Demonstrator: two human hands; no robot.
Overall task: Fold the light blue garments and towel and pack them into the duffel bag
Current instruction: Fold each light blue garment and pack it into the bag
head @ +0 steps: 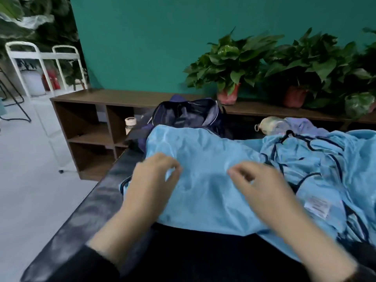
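Resting on a wrinkled light blue garment are two bare hands, both blurred. The left hand is lying at about 8 o'clock of the cloth and the right hand at about 4 o'clock. Each grip is sitting loosely curled, fingertips bending down onto the fabric; whether either grip is actually pinching the cloth I cannot tell.

One garment is lying spread under the hands. At 3 o'clock of it, touching it, a crumpled heap of light blue cloth with dark navy piping is piling up, showing one white care label; how many pieces are making up that heap I cannot tell. One dark navy duffel bag is sitting at 12 o'clock, just beyond the spread garment, its top gaping. One clear plastic bottle is lying on its side at 2 o'clock, and one small white-capped jar is standing at 11 o'clock.

Everything is lying on a black padded surface. Behind it, a low dark brown wooden shelf unit is running along a teal wall, carrying three leafy green potted plants. A white metal frame is standing at 10 o'clock on the pale floor.
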